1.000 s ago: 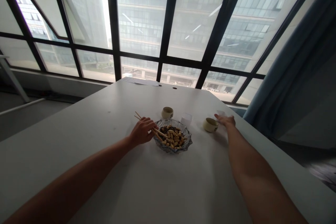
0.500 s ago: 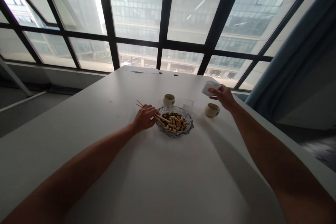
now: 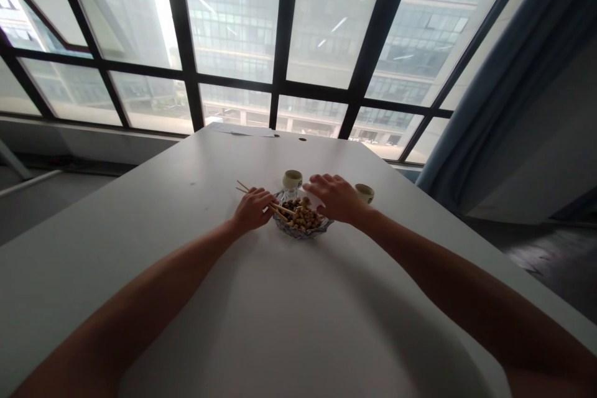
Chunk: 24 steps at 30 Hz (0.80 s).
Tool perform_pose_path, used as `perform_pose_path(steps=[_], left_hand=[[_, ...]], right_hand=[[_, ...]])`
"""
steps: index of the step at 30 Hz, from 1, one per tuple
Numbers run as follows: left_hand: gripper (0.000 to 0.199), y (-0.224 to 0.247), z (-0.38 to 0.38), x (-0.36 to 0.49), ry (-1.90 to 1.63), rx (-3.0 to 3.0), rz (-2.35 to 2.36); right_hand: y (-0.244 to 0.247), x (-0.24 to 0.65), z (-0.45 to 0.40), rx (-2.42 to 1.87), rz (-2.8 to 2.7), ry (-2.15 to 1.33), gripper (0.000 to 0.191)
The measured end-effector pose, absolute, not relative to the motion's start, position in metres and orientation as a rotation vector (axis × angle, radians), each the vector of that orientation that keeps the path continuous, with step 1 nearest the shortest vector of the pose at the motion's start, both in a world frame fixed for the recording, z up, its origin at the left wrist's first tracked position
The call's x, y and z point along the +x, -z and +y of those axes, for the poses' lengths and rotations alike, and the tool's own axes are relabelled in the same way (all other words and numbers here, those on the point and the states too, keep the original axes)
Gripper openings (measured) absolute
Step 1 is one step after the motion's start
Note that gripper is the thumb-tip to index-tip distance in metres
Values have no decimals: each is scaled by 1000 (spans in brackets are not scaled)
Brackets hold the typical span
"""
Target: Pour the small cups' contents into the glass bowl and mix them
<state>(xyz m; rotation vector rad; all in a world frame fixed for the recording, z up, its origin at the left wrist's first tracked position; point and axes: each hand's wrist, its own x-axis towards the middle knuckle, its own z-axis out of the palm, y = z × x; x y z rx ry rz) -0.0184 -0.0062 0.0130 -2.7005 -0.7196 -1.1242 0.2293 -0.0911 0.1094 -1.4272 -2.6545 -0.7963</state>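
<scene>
Two chopsticks (image 3: 283, 209) are clasped in the left hand (image 3: 253, 209) beside the glass bowl (image 3: 299, 234); whether the right hand (image 3: 338, 199) near it grasps anything is hidden.

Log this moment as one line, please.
left hand: gripping chopsticks over glass bowl of peanuts | right hand: at bowl's right side, grasp hidden | cup: beyond bowl | second cup: beyond right wrist

Peanuts (image 3: 308, 217) lie in the bowl (image 3: 298, 234), before a cup (image 3: 292, 179).

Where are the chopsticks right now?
In the head view, just left of centre: the chopsticks are in the left hand, reaching over the glass bowl.
</scene>
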Motion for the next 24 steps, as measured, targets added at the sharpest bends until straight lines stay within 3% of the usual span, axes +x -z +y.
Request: perform_pose_path(steps=[4,13,18,24], left_hand=[[19,-14,-8,-19,1134,-2691,-686],[21,-18,-11,-22,1098,-2715,-643],[23,-17,-10,-22,1109,-2713,-680],[22,-16,-8,-22,1077,-2776,-674]], right_hand=[[-109,231,-91,-1273,-2723,1006,40],[-103,245,-90,-925,-2635,1318,35],[-119,262,-90,-1006,-2426,1187,41],[-122,283,-108,-1008,-2342,773,52]])
